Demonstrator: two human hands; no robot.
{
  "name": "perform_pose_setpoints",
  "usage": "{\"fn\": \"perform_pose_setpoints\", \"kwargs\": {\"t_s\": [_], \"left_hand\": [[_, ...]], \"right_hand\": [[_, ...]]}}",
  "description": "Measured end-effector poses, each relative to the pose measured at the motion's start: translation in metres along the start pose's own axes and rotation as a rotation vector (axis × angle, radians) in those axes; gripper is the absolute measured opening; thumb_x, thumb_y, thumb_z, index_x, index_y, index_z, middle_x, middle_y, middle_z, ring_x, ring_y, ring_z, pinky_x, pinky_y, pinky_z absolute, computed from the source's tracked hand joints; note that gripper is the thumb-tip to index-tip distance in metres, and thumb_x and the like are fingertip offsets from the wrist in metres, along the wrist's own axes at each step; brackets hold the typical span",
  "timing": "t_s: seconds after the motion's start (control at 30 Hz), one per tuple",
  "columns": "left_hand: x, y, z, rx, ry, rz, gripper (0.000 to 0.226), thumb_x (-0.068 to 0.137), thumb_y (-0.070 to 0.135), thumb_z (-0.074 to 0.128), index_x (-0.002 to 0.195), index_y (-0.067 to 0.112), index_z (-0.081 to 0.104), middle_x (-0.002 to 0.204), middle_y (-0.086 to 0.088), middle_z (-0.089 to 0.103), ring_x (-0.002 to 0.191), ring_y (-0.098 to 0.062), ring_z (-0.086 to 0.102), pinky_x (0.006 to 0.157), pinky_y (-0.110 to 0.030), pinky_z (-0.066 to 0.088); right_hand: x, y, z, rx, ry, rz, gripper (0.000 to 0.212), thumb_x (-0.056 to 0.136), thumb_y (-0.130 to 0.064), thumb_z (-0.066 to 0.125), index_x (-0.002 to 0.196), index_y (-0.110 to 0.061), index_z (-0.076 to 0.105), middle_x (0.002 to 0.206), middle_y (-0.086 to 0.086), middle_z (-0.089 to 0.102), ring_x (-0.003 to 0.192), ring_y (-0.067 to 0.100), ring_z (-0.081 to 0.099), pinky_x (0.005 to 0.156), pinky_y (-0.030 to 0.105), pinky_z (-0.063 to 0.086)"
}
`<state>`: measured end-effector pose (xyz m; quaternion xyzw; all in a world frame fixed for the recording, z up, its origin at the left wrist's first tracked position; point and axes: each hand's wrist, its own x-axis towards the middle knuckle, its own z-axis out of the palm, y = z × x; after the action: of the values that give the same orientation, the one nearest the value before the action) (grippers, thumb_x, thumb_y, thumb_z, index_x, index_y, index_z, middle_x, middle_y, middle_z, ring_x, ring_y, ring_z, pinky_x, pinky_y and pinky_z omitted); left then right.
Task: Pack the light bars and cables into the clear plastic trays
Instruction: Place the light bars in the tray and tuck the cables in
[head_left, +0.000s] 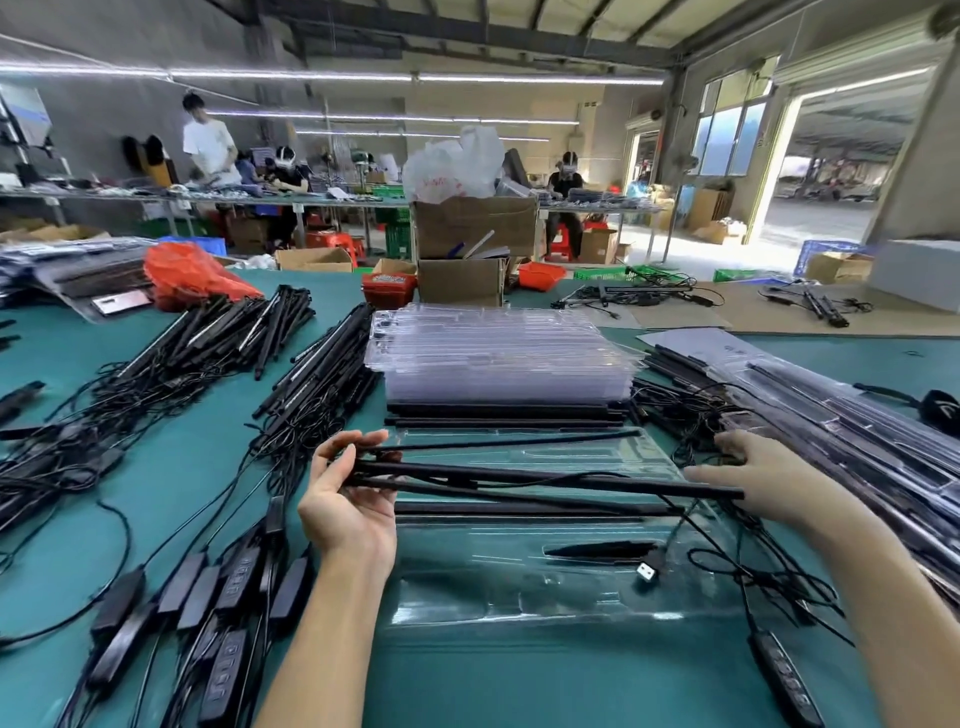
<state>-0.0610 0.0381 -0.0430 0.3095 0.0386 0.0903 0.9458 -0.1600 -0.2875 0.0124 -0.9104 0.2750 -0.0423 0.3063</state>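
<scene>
Lying nearest on the green table (182, 467), an open clear tray (519, 582) with a USB plug (647, 571) resting in it. Gripping the left ends of several black light bars (545, 480) just above that tray, left hand (345, 499) curled round them; right hand (763, 475) reaching with loose fingers, touching the bars' far ends. Sitting beyond, a stack of empty clear trays (498, 353).

The light bars (545, 480) between the fingers (353, 441) are matte black. The tray (519, 597) below the fingers is clear. The table (197, 467) beside the fingers is teal. The bag (192, 275) far beyond the fingers is orange-red.
</scene>
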Motion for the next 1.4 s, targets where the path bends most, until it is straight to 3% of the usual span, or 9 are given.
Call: {"fn": "perform_pose_setpoints", "kwargs": {"t_s": [0.1,0.27,0.33,0.53,0.63,0.8,0.97,1.13,1.4], "left_hand": [[0.000,0.000,0.000,0.006,0.016,-0.003,0.029,0.096,0.002,0.038,0.086,0.016,0.061,0.083,-0.008,0.073,0.068,-0.018,0.069,0.051,-0.024,0.052],[0.001,0.000,0.000,-0.023,0.038,-0.018,0.030,0.096,0.002,0.037,0.085,0.016,0.062,0.081,-0.007,0.073,0.066,-0.017,0.069,0.049,-0.023,0.051],[0.000,0.001,0.000,-0.023,0.035,-0.016,0.031,0.096,0.002,0.037,0.085,0.015,0.062,0.079,-0.007,0.073,0.064,-0.017,0.068,0.047,-0.023,0.050],[0.000,0.000,0.002,0.020,0.048,-0.016,0.029,0.096,0.002,0.038,0.085,0.017,0.061,0.080,-0.008,0.072,0.065,-0.019,0.068,0.050,-0.026,0.051],[0.001,-0.001,0.002,0.058,0.065,-0.011,0.029,0.098,0.003,0.038,0.086,0.019,0.060,0.084,-0.007,0.073,0.071,-0.019,0.069,0.053,-0.025,0.052],[0.002,-0.002,0.002,0.076,0.077,0.012,0.028,0.100,0.003,0.039,0.089,0.019,0.059,0.084,-0.006,0.075,0.072,-0.018,0.071,0.052,-0.023,0.053],[0.002,-0.003,0.003,0.137,0.037,0.024,0.027,0.099,0.003,0.041,0.089,0.020,0.060,0.084,-0.005,0.076,0.074,-0.017,0.071,0.051,-0.022,0.052],[0.003,-0.003,0.002,0.148,0.020,0.052,0.026,0.099,0.001,0.042,0.090,0.018,0.060,0.082,-0.006,0.074,0.075,-0.018,0.071,0.057,-0.026,0.054],[0.003,-0.004,0.001,0.075,0.027,0.052,0.026,0.100,0.001,0.041,0.090,0.017,0.059,0.084,-0.007,0.075,0.073,-0.020,0.071,0.056,-0.027,0.056]], "right_hand": [[-0.009,-0.013,-0.006,0.144,0.129,-0.230,0.035,0.089,-0.038,0.071,0.122,-0.027,0.068,0.122,0.000,0.067,0.112,0.019,0.061,0.094,0.040,0.047],[-0.013,-0.024,-0.009,0.656,-0.777,-0.140,0.068,0.096,-0.060,0.042,0.118,-0.001,0.069,0.121,0.023,0.069,0.109,0.039,0.068,0.094,0.049,0.052],[-0.013,-0.022,-0.002,0.604,-0.893,-0.170,0.076,0.093,-0.063,0.052,0.118,0.008,0.065,0.110,0.029,0.068,0.095,0.038,0.067,0.086,0.046,0.054],[-0.015,-0.029,0.000,0.376,-0.300,-0.507,0.037,0.067,-0.047,0.084,0.078,-0.012,0.079,0.064,0.006,0.062,0.057,0.012,0.050,0.053,0.019,0.041],[-0.018,-0.040,0.001,0.284,0.031,-0.630,0.016,0.068,-0.038,0.084,0.071,-0.023,0.080,0.071,-0.001,0.068,0.058,0.009,0.057,0.057,0.019,0.045],[-0.021,-0.046,0.008,0.277,0.211,-0.734,0.012,0.075,-0.015,0.085,0.071,-0.021,0.075,0.086,-0.003,0.064,0.075,0.013,0.061,0.067,0.025,0.050],[-0.022,-0.043,0.011,0.277,0.214,-0.819,0.016,0.081,-0.009,0.080,0.071,-0.015,0.069,0.062,-0.002,0.059,0.049,0.008,0.045,0.047,0.014,0.035],[-0.018,-0.042,0.008,0.090,0.146,-0.798,0.021,0.087,-0.018,0.076,0.071,-0.021,0.062,0.055,0.009,0.053,0.048,0.022,0.042,0.050,0.036,0.036],[-0.019,-0.037,-0.005,0.078,-0.084,-0.652,0.036,0.082,-0.038,0.077,0.064,-0.010,0.062,0.048,-0.002,0.048,0.044,0.011,0.037,0.048,0.027,0.032]]}}
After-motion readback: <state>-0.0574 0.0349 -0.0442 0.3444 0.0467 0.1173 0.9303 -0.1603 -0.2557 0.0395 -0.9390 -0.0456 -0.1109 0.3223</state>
